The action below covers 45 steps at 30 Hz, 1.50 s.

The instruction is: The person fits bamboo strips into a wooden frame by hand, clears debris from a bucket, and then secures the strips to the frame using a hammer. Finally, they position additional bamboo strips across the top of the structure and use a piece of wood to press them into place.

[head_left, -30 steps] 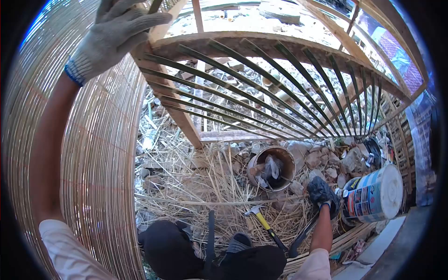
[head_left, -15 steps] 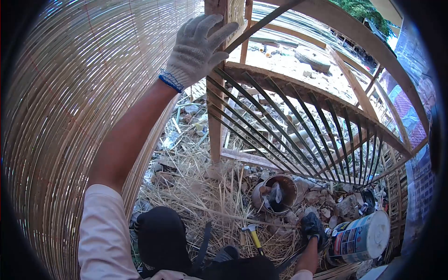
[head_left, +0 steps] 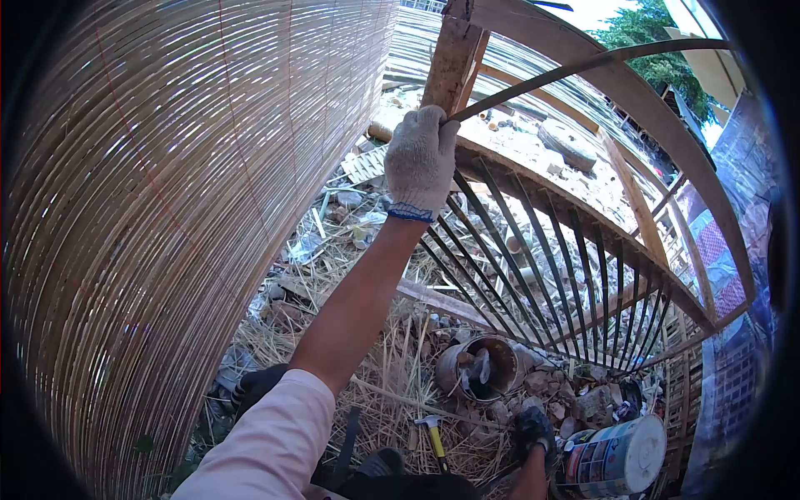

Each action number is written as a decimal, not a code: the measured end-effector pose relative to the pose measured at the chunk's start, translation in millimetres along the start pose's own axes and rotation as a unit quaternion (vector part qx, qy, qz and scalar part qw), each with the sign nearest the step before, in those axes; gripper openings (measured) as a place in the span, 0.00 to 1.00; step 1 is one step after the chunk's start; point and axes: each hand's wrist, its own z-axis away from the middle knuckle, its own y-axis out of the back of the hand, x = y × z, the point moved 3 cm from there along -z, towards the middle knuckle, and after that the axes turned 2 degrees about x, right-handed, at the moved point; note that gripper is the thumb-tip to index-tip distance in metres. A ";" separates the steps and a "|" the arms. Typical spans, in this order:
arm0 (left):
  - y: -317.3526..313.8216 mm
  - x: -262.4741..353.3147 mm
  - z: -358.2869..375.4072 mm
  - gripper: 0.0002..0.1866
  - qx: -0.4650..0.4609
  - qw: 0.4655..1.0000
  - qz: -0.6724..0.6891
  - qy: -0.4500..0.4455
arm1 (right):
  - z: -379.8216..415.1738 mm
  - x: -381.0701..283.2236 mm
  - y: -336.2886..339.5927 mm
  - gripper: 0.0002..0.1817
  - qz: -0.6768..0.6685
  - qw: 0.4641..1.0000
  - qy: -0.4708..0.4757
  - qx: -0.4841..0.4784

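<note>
My left hand (head_left: 419,162), in a white knit glove with a blue cuff, is closed at the wooden post (head_left: 452,67). Its fingers wrap round the near end of a long thin bamboo strip (head_left: 575,71), which runs off to the upper right. Below it, a row of dark upright slats (head_left: 581,271) crosses the wooden rail (head_left: 575,212). Low on the right, my right hand (head_left: 533,429) wears a dark glove and looks closed beside the paint bucket (head_left: 612,458); what it holds is hard to make out.
A woven bamboo screen (head_left: 183,208) fills the left side. A hammer (head_left: 433,437) with a yellow handle lies on straw and rubble. An open bucket (head_left: 479,369) sits near the slats. Patterned sheeting (head_left: 729,367) hangs at right.
My left hand has gone from spread fingers against the post to a closed grip on the strip. The strip now slants lower, toward the right. The view has shifted; my right hand stays low.
</note>
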 end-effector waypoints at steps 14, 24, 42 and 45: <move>-5.3 -7.0 7.6 0.10 0.046 0.997 0.055 0.038 | 64.6 77.0 36.8 0.15 -0.593 0.762 -0.223 0.135; -7.6 -7.1 12.4 0.08 0.064 0.992 0.091 0.063 | 150.9 3.4 154.4 0.17 -0.621 0.690 -0.227 0.293; 4.9 -9.7 8.7 0.08 -0.028 0.995 0.081 0.047 | -18.5 -369.5 522.7 0.19 -0.821 0.450 0.266 0.230; 6.1 -11.0 7.4 0.07 0.010 0.996 0.079 0.033 | -23.3 -378.5 546.2 0.16 -0.786 0.496 0.264 0.257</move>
